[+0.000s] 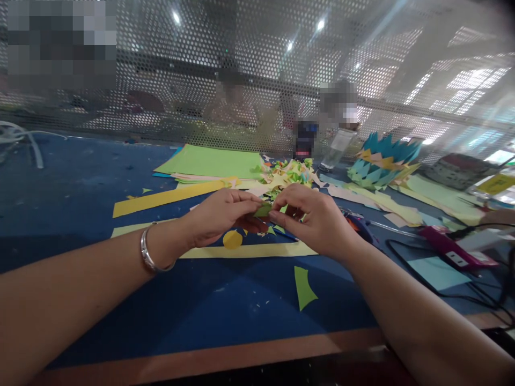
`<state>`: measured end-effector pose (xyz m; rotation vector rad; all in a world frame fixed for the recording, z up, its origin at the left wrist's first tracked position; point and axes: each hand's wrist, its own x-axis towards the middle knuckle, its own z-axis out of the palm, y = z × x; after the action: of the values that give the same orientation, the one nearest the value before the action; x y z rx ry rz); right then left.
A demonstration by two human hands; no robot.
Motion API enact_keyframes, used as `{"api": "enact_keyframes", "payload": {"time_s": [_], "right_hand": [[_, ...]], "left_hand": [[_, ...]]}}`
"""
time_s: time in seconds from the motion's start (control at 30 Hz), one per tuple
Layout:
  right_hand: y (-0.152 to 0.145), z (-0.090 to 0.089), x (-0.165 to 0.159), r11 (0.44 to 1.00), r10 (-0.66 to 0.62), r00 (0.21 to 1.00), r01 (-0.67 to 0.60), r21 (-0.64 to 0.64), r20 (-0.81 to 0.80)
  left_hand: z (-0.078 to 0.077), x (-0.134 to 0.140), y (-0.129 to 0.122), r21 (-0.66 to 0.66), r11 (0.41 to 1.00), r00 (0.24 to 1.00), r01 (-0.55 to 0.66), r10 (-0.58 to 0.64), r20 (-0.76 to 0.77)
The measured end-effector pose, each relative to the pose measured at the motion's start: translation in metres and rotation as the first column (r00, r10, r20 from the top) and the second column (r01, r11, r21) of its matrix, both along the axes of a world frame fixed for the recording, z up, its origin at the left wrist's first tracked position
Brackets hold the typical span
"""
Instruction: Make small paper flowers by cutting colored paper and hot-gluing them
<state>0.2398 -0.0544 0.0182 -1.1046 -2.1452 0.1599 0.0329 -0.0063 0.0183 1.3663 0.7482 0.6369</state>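
Between my two hands is a small piece of green paper (263, 209), pinched from both sides. My left hand (227, 212), with a silver bangle at the wrist, grips its left end. The thumb and fingertips of my right hand (308, 214) hold its right end. Just below my left fingers lies a yellow paper circle (232, 239), next to a pale yellow paper strip (249, 250) on the blue table. A green paper offcut (304, 288) with curved edges lies nearer to me. Some of my left fingers are hidden behind the green piece.
A stack of coloured paper (217, 161), a yellow strip (169, 197) and a heap of scraps (289, 174) lie beyond my hands. Rightward are a zigzag paper crown (384, 161), a clear bottle (338, 150) and a purple power strip (458, 249) with cables. A perforated screen (181, 69) stands behind.
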Motion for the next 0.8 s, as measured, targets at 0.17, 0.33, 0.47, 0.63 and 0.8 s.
{"api": "enact_keyframes", "payload": {"time_s": [0.17, 0.33, 0.47, 0.63, 0.8], "right_hand": [[0.0009, 0.0021, -0.0003, 0.996, -0.046, 0.999, 0.045, -0.078, -0.014], [0.0006, 0.0007, -0.0002, 0.988, -0.083, 0.994, 0.073, -0.140, -0.071], [-0.0008, 0.0013, -0.0013, 0.983, -0.082, 0.992, 0.065, -0.171, -0.098], [-0.0008, 0.0009, -0.0019, 0.976, -0.071, 0.987, 0.039, -0.215, -0.141], [-0.0001, -0.0010, -0.0007, 0.961, -0.050, 0.980, -0.004, -0.277, -0.191]], "left_hand": [[0.0000, -0.0014, -0.0013, 0.088, 0.995, 0.999, 0.048, -0.047, -0.004], [-0.0019, -0.0030, -0.0031, 0.263, 0.964, 0.997, 0.034, -0.016, -0.071], [-0.0030, -0.0018, -0.0037, 0.310, 0.951, 0.996, 0.005, 0.022, -0.083], [-0.0047, -0.0034, -0.0033, 0.418, 0.908, 0.990, 0.013, 0.047, -0.132], [-0.0039, -0.0048, -0.0048, 0.526, 0.850, 0.991, 0.007, 0.062, -0.114]]}}
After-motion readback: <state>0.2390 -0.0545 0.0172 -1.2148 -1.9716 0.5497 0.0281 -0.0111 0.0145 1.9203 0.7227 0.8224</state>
